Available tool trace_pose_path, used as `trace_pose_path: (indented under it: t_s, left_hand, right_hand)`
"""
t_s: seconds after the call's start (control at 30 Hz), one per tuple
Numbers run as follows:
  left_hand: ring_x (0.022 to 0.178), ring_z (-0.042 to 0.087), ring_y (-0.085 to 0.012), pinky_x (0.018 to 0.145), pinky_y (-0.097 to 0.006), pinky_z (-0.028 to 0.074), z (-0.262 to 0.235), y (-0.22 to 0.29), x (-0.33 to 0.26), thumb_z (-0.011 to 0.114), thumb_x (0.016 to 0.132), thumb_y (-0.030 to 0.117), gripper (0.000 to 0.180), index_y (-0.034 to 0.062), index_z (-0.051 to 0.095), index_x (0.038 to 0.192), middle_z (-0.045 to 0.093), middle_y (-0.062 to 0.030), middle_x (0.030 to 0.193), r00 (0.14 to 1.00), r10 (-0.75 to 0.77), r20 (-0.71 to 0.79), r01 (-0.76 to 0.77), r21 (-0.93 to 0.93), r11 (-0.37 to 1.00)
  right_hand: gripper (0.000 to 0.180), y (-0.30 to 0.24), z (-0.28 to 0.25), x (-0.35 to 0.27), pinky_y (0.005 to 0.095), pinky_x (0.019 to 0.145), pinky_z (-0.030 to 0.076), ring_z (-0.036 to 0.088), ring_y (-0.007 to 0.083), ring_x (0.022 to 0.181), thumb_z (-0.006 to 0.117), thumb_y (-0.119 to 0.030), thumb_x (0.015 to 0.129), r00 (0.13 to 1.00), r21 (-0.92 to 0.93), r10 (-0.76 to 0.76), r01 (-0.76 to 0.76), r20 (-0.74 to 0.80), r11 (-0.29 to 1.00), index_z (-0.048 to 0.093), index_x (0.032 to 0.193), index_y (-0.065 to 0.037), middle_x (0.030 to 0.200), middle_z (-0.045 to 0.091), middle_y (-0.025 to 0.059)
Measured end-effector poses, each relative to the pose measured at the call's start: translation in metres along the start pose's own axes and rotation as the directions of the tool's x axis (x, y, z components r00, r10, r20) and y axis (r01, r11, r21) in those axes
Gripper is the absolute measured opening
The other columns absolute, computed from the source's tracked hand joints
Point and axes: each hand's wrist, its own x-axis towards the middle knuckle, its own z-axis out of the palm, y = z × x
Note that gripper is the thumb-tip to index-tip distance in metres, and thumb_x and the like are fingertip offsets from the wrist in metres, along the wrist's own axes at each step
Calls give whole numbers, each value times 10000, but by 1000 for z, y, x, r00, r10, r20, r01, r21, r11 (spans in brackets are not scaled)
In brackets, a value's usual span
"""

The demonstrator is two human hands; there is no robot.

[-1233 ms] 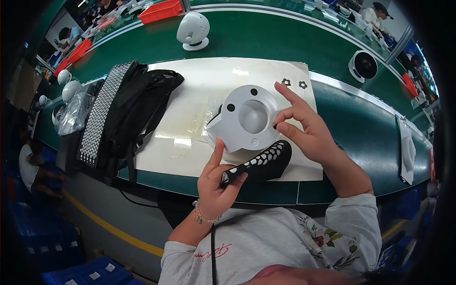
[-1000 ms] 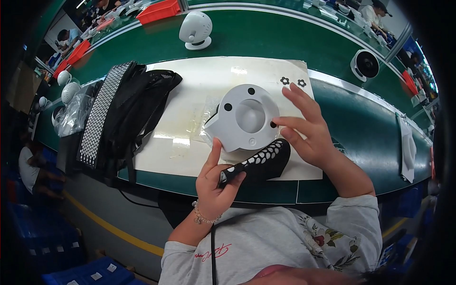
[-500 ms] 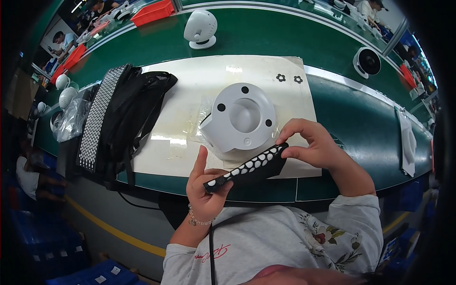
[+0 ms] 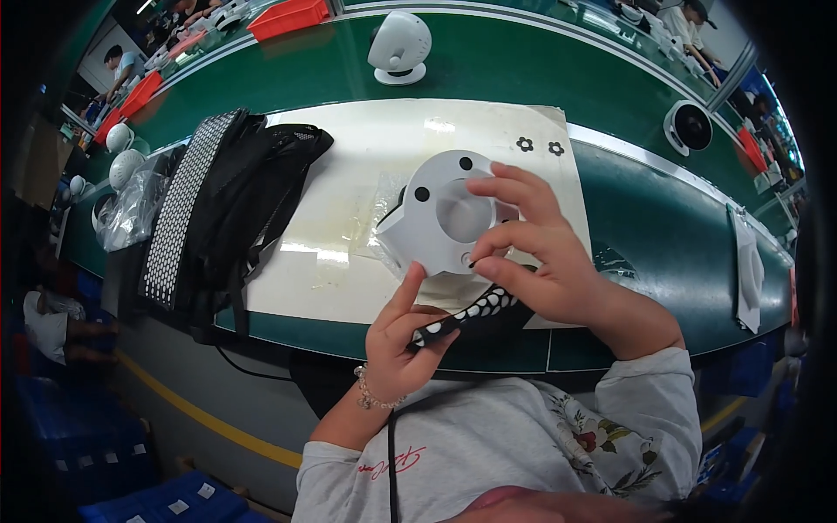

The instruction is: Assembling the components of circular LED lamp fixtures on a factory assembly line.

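Note:
A white round fan base (image 4: 408, 234) with a hollow centre and black pads on its face rests on a pale board (image 4: 349, 131). My left hand (image 4: 403, 349) is closed around a black strip with white round spots (image 4: 478, 310), its index finger stretched up to the base's lower edge. Over the base's right side, my right hand (image 4: 536, 240) has thumb and index finger pinched on a tiny dark piece (image 4: 472, 265) at the round mark low on the base. It looks like a small black pad. The other right fingers are raised and hide part of the rim.
On the left lies a black bag with a white-dotted panel (image 4: 179, 235), beside clear plastic wrap (image 4: 135, 213). Two black flower shapes (image 4: 524, 145) mark the board. White fans (image 4: 401, 48) stand on the green line behind. A white cloth-like item (image 4: 747, 270) is at the right.
My right hand has left the strip's far end and moved up onto the base. My left hand, still holding the strip, has come closer to the base. The back fan has shifted right.

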Motion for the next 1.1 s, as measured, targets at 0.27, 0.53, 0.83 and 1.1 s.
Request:
trace_pose_path:
  t_s: [0.27,0.53,0.83,1.1]
  left_hand:
    - [986,535,-261,804,-280,412,2,1,0,645,625,-43,220,-13,561,827,344,-238,1249,1000,-25,-14,25,-1,1000]
    - [937,561,-241,772,-278,431,1,-2,2,646,623,-44,223,-16,563,828,345,-229,1252,1000,-27,-4,27,5,1000]
    - [901,576,-227,753,-275,441,2,0,2,645,617,-55,237,-20,561,835,337,-229,1259,999,-48,5,48,-24,999]
    - [855,590,-231,762,-277,439,4,-7,-4,636,638,-45,208,-12,538,819,352,-250,1238,998,-14,-58,13,-6,1000]
  right_hand:
    - [76,7,8,-3,307,785,400,271,294,1178,604,-72,717,999,46,-22,24,-42,999,589,789,-52,1183,406,120]
    - [117,2,0,-1,372,863,318,347,285,1115,578,-173,761,989,-268,-151,145,1,952,605,831,-83,1120,468,102]
    - [342,-2,-17,8,388,895,270,402,267,1067,468,-394,804,938,-601,-344,304,50,740,587,982,-129,1111,492,52]
    - [320,17,-26,93,335,834,316,471,217,872,480,-334,804,840,-213,-121,270,529,939,572,975,-80,879,543,63]
